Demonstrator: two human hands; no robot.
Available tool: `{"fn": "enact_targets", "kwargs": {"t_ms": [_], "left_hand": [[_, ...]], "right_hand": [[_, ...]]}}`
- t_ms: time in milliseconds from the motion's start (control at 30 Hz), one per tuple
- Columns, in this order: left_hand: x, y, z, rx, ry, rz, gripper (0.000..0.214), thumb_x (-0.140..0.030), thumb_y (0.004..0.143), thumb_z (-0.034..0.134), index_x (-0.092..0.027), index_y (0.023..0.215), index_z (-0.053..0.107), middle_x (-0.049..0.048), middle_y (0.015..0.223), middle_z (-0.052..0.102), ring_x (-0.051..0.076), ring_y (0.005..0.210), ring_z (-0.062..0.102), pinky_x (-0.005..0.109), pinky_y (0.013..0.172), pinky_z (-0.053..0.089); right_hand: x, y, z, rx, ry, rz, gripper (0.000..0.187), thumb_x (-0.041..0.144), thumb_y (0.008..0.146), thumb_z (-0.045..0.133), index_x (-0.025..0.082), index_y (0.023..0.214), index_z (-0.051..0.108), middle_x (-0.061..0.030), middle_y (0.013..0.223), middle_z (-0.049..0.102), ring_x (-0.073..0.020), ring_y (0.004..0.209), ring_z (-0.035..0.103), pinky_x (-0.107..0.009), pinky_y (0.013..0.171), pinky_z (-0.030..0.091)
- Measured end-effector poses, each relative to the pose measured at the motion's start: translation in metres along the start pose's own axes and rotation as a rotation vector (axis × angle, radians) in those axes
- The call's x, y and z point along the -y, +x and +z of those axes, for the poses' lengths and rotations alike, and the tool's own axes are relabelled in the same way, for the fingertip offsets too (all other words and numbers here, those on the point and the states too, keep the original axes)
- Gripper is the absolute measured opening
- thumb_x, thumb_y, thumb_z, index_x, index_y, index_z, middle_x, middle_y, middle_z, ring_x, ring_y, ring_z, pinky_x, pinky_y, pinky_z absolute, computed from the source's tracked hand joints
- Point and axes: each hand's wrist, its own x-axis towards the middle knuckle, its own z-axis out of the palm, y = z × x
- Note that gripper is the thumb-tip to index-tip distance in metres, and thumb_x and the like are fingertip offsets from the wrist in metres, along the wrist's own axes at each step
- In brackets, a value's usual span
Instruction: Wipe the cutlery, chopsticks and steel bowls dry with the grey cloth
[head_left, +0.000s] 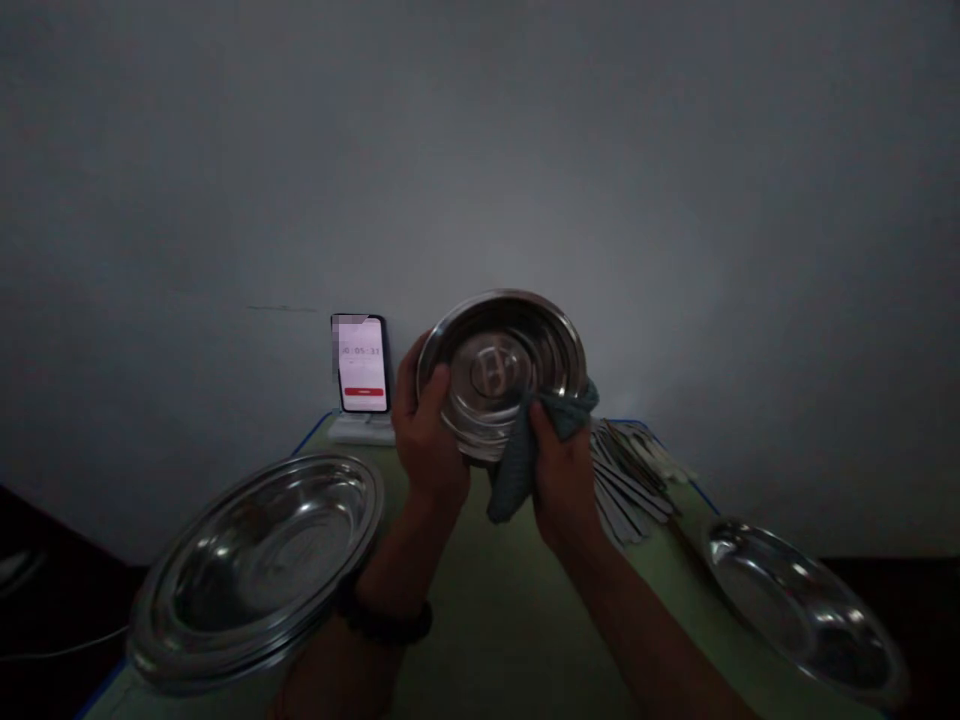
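I hold a round steel plate (501, 365) tilted up toward me above the green table (495, 610). My left hand (425, 428) grips its left rim, thumb on the inner face. My right hand (561, 470) holds a grey-blue cloth (525, 450) pressed against the plate's lower right rim. The cloth wraps over the rim and hangs down between my hands.
A stack of steel plates (259, 560) sits at the near left, and another steel plate (802, 605) at the near right. Several flat utensils (626, 470) lie fanned behind my right hand. A phone (361, 363) with a lit screen stands on a stand at the table's back.
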Motion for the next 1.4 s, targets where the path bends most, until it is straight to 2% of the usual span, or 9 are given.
{"fn": "enact_targets", "kwargs": {"t_ms": [100,300,400,600,733,867,1067,1200,1400], "left_hand": [[0.001,0.000,-0.001,-0.011,-0.042,-0.024,0.033,-0.014,0.067,0.058,-0.025,0.099,0.060,-0.0025,0.102,0.063,0.017,0.103,0.057,0.027,0.089,0.044],[-0.026,0.018,-0.016,0.450,0.022,-0.493,0.036,-0.017,0.063,0.060,-0.019,0.099,0.062,0.0018,0.087,0.068,0.022,0.085,0.064,0.033,0.076,0.051],[-0.033,0.023,-0.021,0.586,0.046,-0.532,0.038,-0.016,0.063,0.063,-0.018,0.101,0.065,0.0040,0.087,0.070,0.023,0.084,0.065,0.034,0.078,0.051],[-0.005,0.008,-0.020,0.361,0.106,-0.285,0.026,-0.025,0.072,0.064,-0.021,0.098,0.068,0.0025,0.095,0.069,0.021,0.093,0.063,0.034,0.087,0.047],[0.016,-0.014,-0.016,0.134,0.156,0.030,0.031,-0.021,0.079,0.056,-0.029,0.109,0.058,-0.0025,0.109,0.063,0.017,0.104,0.056,0.031,0.093,0.043],[0.006,-0.009,-0.020,0.324,0.354,0.179,0.045,-0.017,0.071,0.063,-0.027,0.113,0.052,0.0003,0.115,0.057,0.018,0.104,0.054,0.032,0.091,0.043],[-0.030,0.025,-0.032,0.565,0.354,-0.261,0.036,-0.020,0.071,0.061,-0.022,0.107,0.061,0.0037,0.099,0.066,0.023,0.097,0.060,0.038,0.088,0.046],[-0.029,0.015,-0.024,0.540,0.130,-0.288,0.033,-0.020,0.072,0.060,-0.023,0.105,0.065,0.0022,0.100,0.069,0.024,0.099,0.061,0.039,0.092,0.045],[-0.006,-0.015,-0.010,0.241,0.175,0.102,0.027,-0.025,0.084,0.051,-0.027,0.109,0.060,-0.0004,0.110,0.064,0.020,0.106,0.057,0.037,0.096,0.042]], "right_hand": [[0.002,0.005,-0.008,-0.030,0.022,0.050,0.045,0.039,0.077,0.057,0.024,0.118,0.045,-0.0055,0.112,0.061,-0.0199,0.099,0.058,-0.040,0.085,0.046],[0.028,0.041,-0.050,0.332,-0.185,0.065,0.035,0.033,0.071,0.064,0.024,0.103,0.054,-0.0027,0.097,0.065,-0.0197,0.087,0.059,-0.039,0.079,0.047],[0.035,0.040,-0.049,0.333,-0.319,0.003,0.031,0.033,0.069,0.067,0.021,0.096,0.055,-0.0025,0.092,0.064,-0.0196,0.084,0.058,-0.038,0.078,0.045],[0.004,0.005,-0.011,-0.213,-0.066,0.081,0.042,0.043,0.074,0.059,0.022,0.108,0.048,-0.0071,0.108,0.059,-0.0203,0.097,0.057,-0.041,0.088,0.043],[-0.012,-0.009,0.003,-0.140,0.209,0.308,0.047,0.041,0.075,0.057,0.025,0.117,0.044,-0.0061,0.117,0.058,-0.0190,0.102,0.058,-0.039,0.090,0.045],[-0.009,0.004,-0.008,-0.001,0.218,0.347,0.045,0.038,0.070,0.063,0.021,0.110,0.052,-0.0070,0.109,0.063,-0.0210,0.097,0.061,-0.039,0.084,0.048],[0.018,0.031,-0.037,0.294,-0.127,0.087,0.034,0.033,0.069,0.066,0.020,0.100,0.058,-0.0062,0.102,0.065,-0.0224,0.097,0.059,-0.041,0.088,0.044],[0.023,0.028,-0.035,0.060,-0.225,-0.048,0.034,0.035,0.071,0.065,0.022,0.100,0.055,-0.0051,0.101,0.064,-0.0212,0.095,0.058,-0.042,0.089,0.043],[0.009,-0.003,-0.002,-0.099,0.208,0.165,0.043,0.038,0.075,0.059,0.025,0.114,0.049,-0.0047,0.111,0.062,-0.0196,0.099,0.059,-0.042,0.089,0.046]]}}
